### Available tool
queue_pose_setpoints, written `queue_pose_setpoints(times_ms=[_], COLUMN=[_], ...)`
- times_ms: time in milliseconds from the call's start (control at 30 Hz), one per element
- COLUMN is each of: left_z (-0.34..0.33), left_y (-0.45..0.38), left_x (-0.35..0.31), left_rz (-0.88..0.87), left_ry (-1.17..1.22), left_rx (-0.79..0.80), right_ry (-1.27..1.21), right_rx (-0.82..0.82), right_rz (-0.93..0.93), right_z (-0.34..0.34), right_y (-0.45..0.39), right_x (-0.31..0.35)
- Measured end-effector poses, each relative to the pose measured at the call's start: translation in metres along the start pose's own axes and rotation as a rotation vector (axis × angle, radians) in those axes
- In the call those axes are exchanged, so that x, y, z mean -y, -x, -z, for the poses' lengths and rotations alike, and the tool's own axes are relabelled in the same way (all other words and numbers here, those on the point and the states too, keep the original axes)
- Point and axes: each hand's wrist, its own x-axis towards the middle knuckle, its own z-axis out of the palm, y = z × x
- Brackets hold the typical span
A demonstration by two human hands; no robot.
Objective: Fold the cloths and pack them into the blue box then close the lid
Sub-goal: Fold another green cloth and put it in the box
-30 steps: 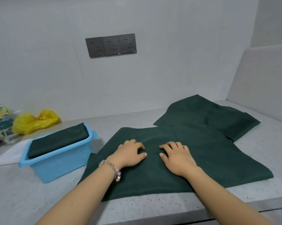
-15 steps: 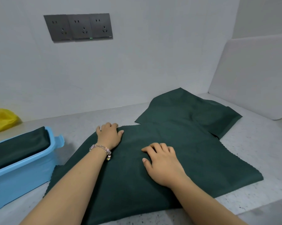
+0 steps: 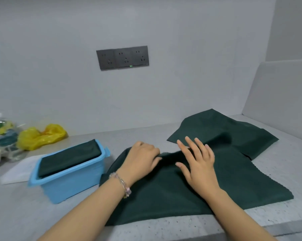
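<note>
The left hand (image 3: 141,160) curls on the near dark green cloth (image 3: 172,188), apparently gathering its far edge for folding; the right hand (image 3: 197,164), fingers spread, steadies it. At nine o'clock, the blue box (image 3: 72,181) holds folded cloths (image 3: 70,157), still unlidded.

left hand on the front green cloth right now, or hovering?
Touching. Head view: the left hand grips a bunched ridge of the front green cloth, its fingers curled into the fabric.
</note>
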Motion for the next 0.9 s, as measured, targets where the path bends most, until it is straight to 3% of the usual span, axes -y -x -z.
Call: queue_pose_setpoints(times_ms=[133, 333, 433, 500, 667, 900], left_z=[0.022, 0.03, 0.034, 0.035, 0.032, 0.033], left_y=[0.039, 0.09, 0.107, 0.118, 0.144, 0.163], left_x=[-0.021, -0.024, -0.019, -0.015, -0.002, 0.009], left_rz=[0.013, 0.135, 0.166, 0.176, 0.236, 0.218], left_ry=[-0.021, -0.137, -0.185, -0.124, 0.35, 0.321], left_rx=[0.026, 0.168, 0.253, 0.289, 0.317, 0.368], right_ry=[-0.092, -0.187, -0.216, -0.243, -0.248, -0.208], right_rx=[-0.021, 0.416, 0.502, 0.522, 0.587, 0.581], right_rz=[0.179, 0.201, 0.154, 0.129, 0.166, 0.198], right_z=[0.01, 0.028, 0.03, 0.036, 0.039, 0.04], right_y=[0.004, 0.034, 0.041, 0.042, 0.052, 0.063], right_x=[-0.005, -0.009, -0.02, -0.019, -0.011, 0.004])
